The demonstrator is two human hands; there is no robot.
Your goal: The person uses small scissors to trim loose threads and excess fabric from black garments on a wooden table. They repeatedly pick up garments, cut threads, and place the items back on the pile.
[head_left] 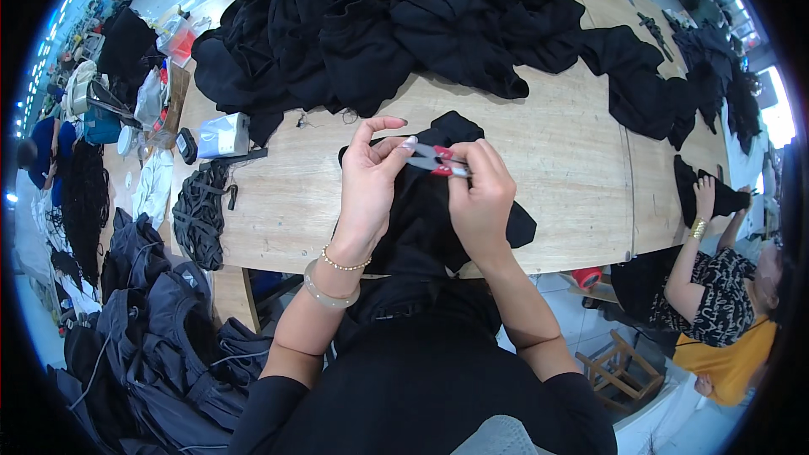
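A black garment (pixel 421 211) lies on the wooden table (pixel 556 160) in front of me and hangs over its near edge. My left hand (pixel 368 181) pinches a bit of the garment's fabric between thumb and fingers, with the index finger raised. My right hand (pixel 480 194) holds small red-handled thread snips (pixel 438 160), their metal blades pointing left at my left fingertips. Both hands hover above the garment, close together.
A big heap of black garments (pixel 404 25) covers the far side of the table. A small grey box (pixel 223 135) and black straps (pixel 200 215) sit at the left edge. Dark grey clothing (pixel 160 329) is piled at lower left. Another person's hand (pixel 704 198) holds black cloth at right.
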